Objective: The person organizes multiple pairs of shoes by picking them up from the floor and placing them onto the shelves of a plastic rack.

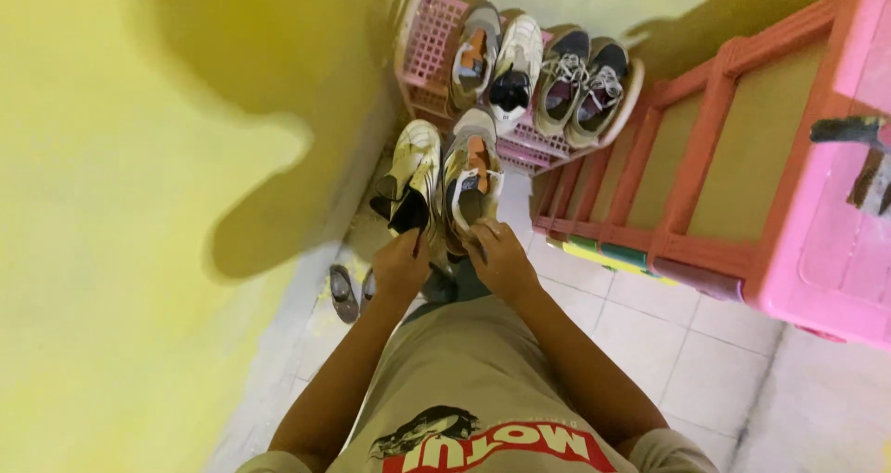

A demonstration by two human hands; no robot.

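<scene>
Two worn sneakers held side by side in front of the torso, toes pointing away from the person, above the tiled floor (687, 362). Left sneaker (413, 171) is pale cream with a dark tongue hanging out; right sneaker (469, 181) is grey-white with an orange inner lining. The two touch or nearly touch along their inner sides.

Left hand (401, 267) grips the heel of the cream sneaker, fingers curled and pinching the heel edge. Right hand (501, 258) holds the heel of the grey-white sneaker, fingers pressed together around it, thumb on top.

Just beyond the held pair: a pink plastic shoe rack (429, 41) against the yellow wall (111, 204). On its top shelf sit a second grey-white and orange sneaker pair (497, 55) and, right of it, a dark grey laced pair (583, 88).

Right of the rack: a red-pink open frame shelf (705, 129), touching or just beside a pink plastic cabinet (826, 250).

On the floor near the left forearm, by the wall: a small grey sandal pair (345, 292), partly hidden.

Person wears a beige shirt (464, 380) with a red print.
</scene>
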